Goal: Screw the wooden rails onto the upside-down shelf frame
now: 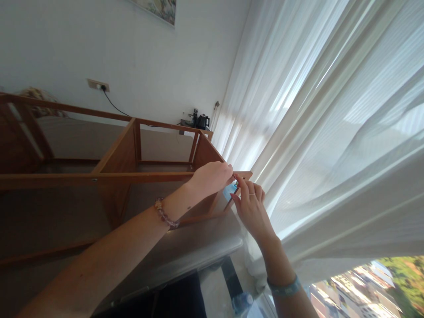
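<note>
A wooden shelf frame lies in front of me, its panels and rails forming several open bays. My left hand is closed at the right end of the near top rail, its fingertips pressed together. Whatever is in those fingers is too small and hidden to name. Just to its right is my right hand, its index fingertip beside the left fingertips near the rail's corner. The right thumb stands apart from the index finger, and the other fingers are bent. A light blue object shows behind the hands.
Sheer white curtains hang close on the right. The frame rests on a pale, bed-like surface. A black kettle stands at the back, near the wall socket and its cord. A clear plastic bottle is low at the front.
</note>
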Demonstrator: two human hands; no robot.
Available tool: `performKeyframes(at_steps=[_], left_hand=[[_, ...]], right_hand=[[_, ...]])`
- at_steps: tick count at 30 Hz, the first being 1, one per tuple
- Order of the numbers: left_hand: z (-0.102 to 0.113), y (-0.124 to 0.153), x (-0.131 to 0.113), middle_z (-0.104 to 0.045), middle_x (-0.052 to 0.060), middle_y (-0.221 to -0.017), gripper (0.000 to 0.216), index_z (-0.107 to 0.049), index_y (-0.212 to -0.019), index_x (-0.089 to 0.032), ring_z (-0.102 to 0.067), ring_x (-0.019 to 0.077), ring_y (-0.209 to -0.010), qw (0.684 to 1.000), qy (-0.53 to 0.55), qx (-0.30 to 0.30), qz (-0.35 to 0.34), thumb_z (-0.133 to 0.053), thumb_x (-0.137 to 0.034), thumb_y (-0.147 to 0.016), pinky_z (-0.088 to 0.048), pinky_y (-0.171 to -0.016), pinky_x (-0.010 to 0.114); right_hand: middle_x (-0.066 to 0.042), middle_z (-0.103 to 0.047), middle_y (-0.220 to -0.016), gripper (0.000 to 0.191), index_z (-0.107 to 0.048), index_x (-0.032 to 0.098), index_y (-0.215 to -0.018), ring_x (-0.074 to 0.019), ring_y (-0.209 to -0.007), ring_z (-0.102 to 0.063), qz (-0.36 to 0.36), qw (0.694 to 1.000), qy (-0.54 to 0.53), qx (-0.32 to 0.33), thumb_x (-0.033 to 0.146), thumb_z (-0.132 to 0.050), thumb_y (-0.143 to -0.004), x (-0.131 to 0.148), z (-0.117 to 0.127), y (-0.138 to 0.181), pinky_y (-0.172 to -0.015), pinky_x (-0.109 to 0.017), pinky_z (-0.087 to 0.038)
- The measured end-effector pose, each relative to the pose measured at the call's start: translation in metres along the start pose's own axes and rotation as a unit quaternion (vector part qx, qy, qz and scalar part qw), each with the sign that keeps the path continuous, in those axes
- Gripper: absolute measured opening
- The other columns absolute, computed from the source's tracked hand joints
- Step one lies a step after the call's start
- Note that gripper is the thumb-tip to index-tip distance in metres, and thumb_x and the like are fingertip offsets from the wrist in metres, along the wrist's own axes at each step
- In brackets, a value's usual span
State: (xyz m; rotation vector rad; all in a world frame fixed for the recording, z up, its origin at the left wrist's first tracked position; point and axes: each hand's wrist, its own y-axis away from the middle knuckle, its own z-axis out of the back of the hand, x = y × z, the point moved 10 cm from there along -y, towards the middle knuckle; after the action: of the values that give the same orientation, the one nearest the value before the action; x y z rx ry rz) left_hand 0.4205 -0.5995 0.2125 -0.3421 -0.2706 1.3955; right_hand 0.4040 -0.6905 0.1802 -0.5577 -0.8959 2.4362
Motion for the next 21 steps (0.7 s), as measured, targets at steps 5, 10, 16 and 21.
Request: performKeyframes(at_steps=[5,10,16,21], left_hand=[[0.001,0.000,-0.003,-0.069,0.012,-0.084,0.045,-0.063,-0.094,-0.011,-0.070,0.0263,-0.086,1.000,0.001,-0.007,-0.011,-0.028,-0.039,-0.097,-0.051,-0.069,0.031],[0.001,0.001,-0.002,-0.069,0.013,-0.083,0.049,-0.063,-0.091,-0.011,-0.070,0.0253,-0.084,1.000,0.008,-0.013,-0.011,-0.026,-0.043,-0.097,-0.050,-0.068,0.029],[0.003,0.001,-0.004,-0.069,0.013,-0.082,0.044,-0.064,-0.092,-0.010,-0.071,0.0256,-0.084,1.000,0.000,-0.014,-0.015,-0.031,-0.040,-0.096,-0.050,-0.069,0.030],[0.006,0.001,-0.001,-0.069,0.013,-0.080,0.042,-0.064,-0.092,-0.010,-0.071,0.0255,-0.087,1.000,-0.001,-0.024,0.002,-0.034,-0.040,-0.095,-0.050,-0.067,0.028]], right_hand=[[-0.016,-0.059,-0.110,0.062,-0.007,0.012,-0.154,-0.0272,-0.096,-0.050,0.052,0.995,0.072,0.046,0.022,-0.035,-0.099,0.000,-0.003,-0.001,-0.085,-0.044,-0.044],[-0.016,-0.060,-0.114,0.061,-0.012,0.012,-0.153,-0.0271,-0.099,-0.051,0.138,0.984,0.079,0.080,0.025,-0.037,-0.099,0.002,0.002,-0.008,-0.085,-0.042,-0.044],[-0.012,-0.064,-0.099,0.049,-0.032,0.011,-0.146,-0.0259,-0.092,-0.050,0.133,0.982,0.121,0.058,0.030,-0.036,-0.101,-0.002,0.011,-0.014,-0.076,-0.039,-0.039],[-0.009,-0.064,-0.079,0.033,-0.061,0.012,-0.107,-0.0246,-0.081,-0.049,0.034,0.980,0.196,0.023,0.033,-0.036,-0.101,-0.007,0.023,-0.017,-0.070,-0.037,-0.030]])
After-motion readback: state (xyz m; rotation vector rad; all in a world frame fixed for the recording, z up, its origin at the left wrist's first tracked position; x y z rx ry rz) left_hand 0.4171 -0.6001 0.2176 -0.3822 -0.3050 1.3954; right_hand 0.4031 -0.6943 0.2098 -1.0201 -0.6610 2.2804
